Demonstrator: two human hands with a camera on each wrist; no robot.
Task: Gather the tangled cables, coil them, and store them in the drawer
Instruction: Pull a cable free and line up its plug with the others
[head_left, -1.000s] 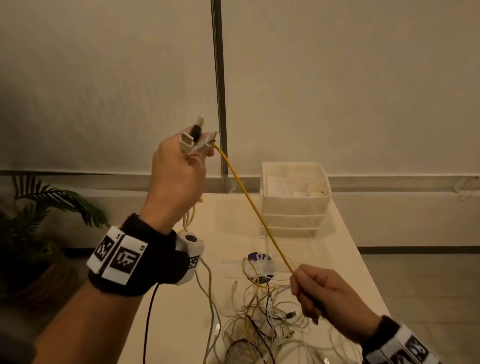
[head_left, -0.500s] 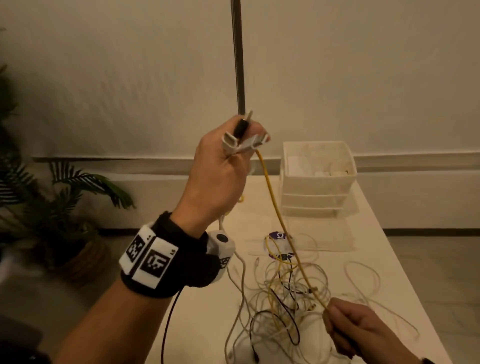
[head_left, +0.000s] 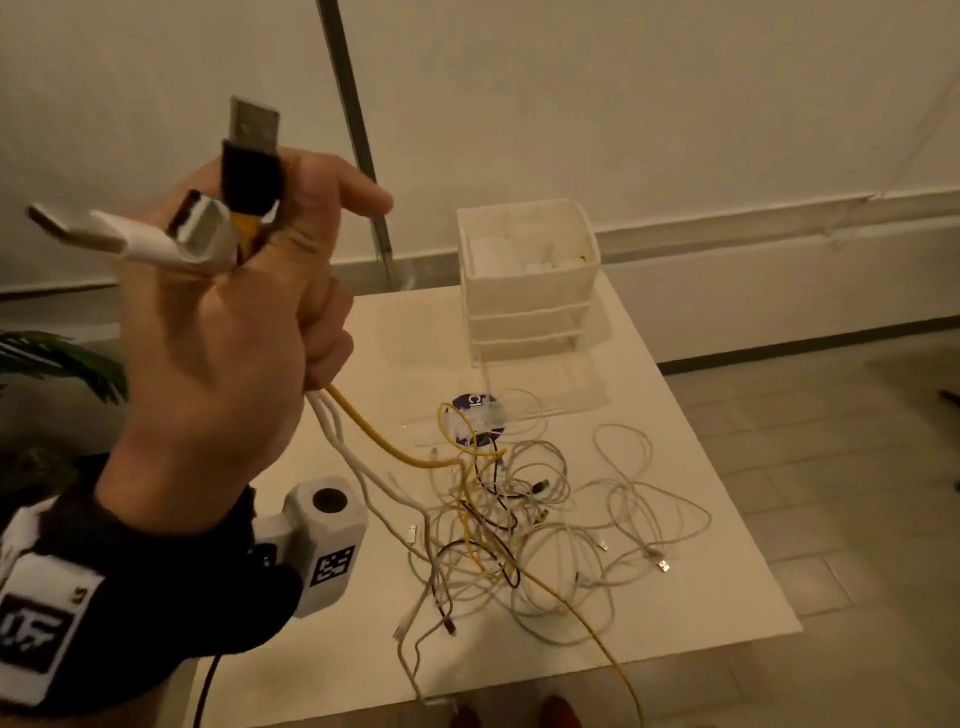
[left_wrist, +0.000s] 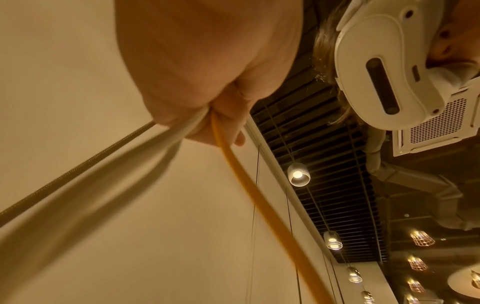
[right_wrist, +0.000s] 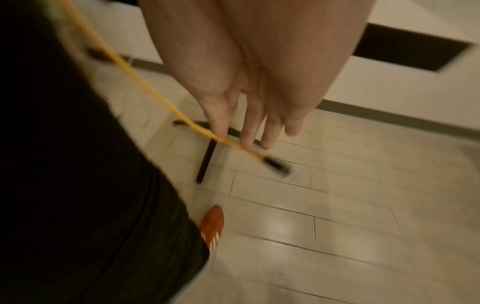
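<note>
White table (head_left: 717, 587) with a big tangle of cables (head_left: 519, 525) dumped around its middle, mostly white with a yellow one and a black one mixed in. Stacked white drawer unit (head_left: 530, 296) sits at 12 o'clock, purple sticker (head_left: 475, 415) between them.

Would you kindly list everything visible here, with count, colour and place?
yellow cable: one, yellow, from left hand through the pile and off the table's near edge
white cables: several, white, ends gripped in left hand
cable pile: one tangle, mostly white, mid table
drawer unit: one, white, far end of table
table: one, white
plant: one, green, left
left hand: raised, gripping plug ends
right hand: fingers straight, touching the yellow cable near its plug
</note>
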